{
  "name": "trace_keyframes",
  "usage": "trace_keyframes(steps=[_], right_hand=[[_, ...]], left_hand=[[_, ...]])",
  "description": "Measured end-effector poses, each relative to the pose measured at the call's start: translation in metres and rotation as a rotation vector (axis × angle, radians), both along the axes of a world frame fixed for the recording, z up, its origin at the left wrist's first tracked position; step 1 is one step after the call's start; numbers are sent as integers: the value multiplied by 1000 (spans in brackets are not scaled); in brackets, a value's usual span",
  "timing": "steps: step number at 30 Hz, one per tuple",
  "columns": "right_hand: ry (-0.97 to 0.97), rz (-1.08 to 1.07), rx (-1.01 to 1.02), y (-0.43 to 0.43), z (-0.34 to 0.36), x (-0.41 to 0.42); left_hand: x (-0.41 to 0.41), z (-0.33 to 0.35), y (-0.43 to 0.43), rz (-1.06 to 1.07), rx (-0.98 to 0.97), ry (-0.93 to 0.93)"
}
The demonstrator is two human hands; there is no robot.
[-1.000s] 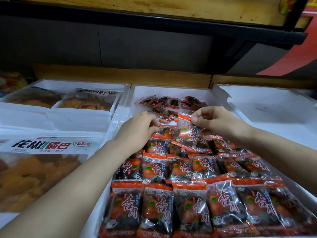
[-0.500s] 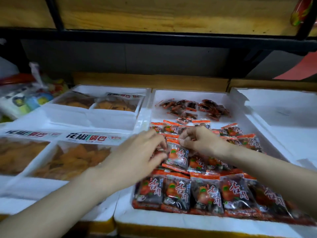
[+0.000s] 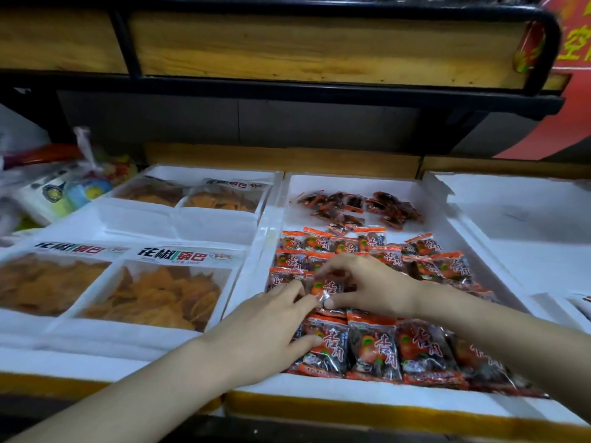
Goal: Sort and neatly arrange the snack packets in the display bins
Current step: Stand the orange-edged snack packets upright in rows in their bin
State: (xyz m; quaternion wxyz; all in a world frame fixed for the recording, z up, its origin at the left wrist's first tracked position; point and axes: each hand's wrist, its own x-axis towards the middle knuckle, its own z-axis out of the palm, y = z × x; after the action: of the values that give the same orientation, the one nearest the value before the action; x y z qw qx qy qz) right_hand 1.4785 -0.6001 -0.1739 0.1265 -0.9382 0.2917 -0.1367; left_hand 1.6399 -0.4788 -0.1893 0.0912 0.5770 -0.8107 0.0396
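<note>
Fingers of the right hand pinch one orange-and-black snack packet, thumb at its near edge and fingertips at its far edge, so its long axis runs away from the person. The packet lies left of that palm, over the rows of packets in the white foam bin. The left hand, fingers straight, touches its near-left corner, so the right hand looks better placed to set it down.

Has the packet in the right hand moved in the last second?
Yes: the packet came nearer, from near the loose pile to just behind the front row.
</note>
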Motion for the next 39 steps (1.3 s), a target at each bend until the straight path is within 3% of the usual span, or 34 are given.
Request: trace_keyframes(steps=[8,14,17,25,32,39], right_hand=[[54,33,-54,3,5,-14],[-190,-162,-220,-39,36,-46],[-202,-284,-287,-82,45,-56],[2,-366,-175,-198,37,-47],[199,-351,-26,-243,19,-24],[215,-362,76,-273,-4,-11]], left_hand=[[-2,14,0,0,-44,-98],[5,47,-52,24,-236,-117],[7,60,-100,63,-261,-89],[5,57,-225,108,-16,4],[4,30,-302,164,158,99],[-5,10,-347,228,220,171]])
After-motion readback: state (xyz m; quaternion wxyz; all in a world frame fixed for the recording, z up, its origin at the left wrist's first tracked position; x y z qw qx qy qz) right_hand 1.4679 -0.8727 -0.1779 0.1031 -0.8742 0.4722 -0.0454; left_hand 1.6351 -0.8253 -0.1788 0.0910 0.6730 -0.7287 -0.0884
